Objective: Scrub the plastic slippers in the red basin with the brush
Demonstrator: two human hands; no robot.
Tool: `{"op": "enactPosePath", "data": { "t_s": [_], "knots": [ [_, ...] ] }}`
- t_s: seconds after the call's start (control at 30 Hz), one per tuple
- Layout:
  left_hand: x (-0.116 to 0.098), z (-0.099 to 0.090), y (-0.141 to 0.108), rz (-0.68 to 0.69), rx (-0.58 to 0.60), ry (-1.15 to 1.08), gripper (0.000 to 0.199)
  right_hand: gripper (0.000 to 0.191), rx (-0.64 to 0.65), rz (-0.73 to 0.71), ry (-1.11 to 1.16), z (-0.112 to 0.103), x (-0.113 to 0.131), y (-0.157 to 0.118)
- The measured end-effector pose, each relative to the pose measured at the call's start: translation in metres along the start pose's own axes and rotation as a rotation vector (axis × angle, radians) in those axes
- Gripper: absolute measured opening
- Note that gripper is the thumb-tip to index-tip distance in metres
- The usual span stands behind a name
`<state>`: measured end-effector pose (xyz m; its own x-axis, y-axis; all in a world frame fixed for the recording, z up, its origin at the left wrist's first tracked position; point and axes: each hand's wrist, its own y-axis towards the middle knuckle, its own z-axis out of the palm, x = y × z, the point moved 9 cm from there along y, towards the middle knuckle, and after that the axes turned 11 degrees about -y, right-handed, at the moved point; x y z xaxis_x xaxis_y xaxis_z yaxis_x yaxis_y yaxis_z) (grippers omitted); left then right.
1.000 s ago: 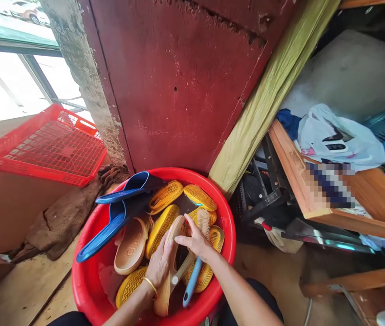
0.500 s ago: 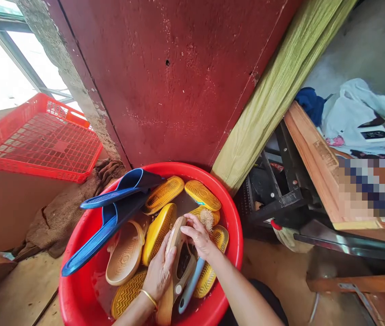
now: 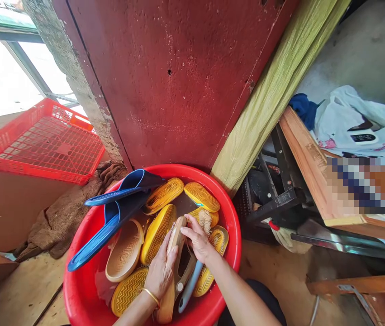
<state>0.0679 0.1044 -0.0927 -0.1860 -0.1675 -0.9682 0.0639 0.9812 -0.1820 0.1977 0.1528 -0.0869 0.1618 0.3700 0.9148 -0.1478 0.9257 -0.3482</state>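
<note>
My left hand (image 3: pixel 161 271), with a gold bangle at the wrist, grips a beige clog (image 3: pixel 178 233) tilted on its side over the red basin (image 3: pixel 232 267). My right hand (image 3: pixel 196 240) has its thumb and fingertips on the clog's upper end. A scrub brush (image 3: pixel 190 290) is held in that hand, its blue-grey handle coming out below the palm and its pale bristles showing beyond the fingers. Left of my hands, another beige clog (image 3: pixel 124 251) lies sole-down. Around them in the water are several yellow slippers (image 3: pixel 158 233). Two blue slippers (image 3: pixel 104 235) rest across the basin's left rim.
A red plastic crate (image 3: pixel 63 149) stands at the left, near brown sacking (image 3: pixel 56 226). Behind the basin rises a red door panel (image 3: pixel 178 90), with a yellow-green curtain (image 3: pixel 263 117) beside it. A wooden table (image 3: pixel 307 158) at the right bears a white plastic bag (image 3: pixel 348 122).
The camera view has shifted slightly. Both hands keep their hold on the clog and brush, with hardly any movement.
</note>
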Motion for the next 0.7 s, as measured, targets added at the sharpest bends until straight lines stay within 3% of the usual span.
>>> {"op": "enactPosePath", "data": {
  "t_s": [0.5, 0.7],
  "knots": [
    [-0.004, -0.0002, -0.0017, 0.027, -0.007, 0.011, 0.065, 0.073, 0.039, -0.029, -0.004, 0.006, -0.0038, 0.0007],
    [0.0022, 0.0042, -0.003, -0.016, -0.007, 0.131, 0.07, 0.073, -0.124, -0.077, -0.269, -0.0034, 0.0042, -0.0037]
  ]
}}
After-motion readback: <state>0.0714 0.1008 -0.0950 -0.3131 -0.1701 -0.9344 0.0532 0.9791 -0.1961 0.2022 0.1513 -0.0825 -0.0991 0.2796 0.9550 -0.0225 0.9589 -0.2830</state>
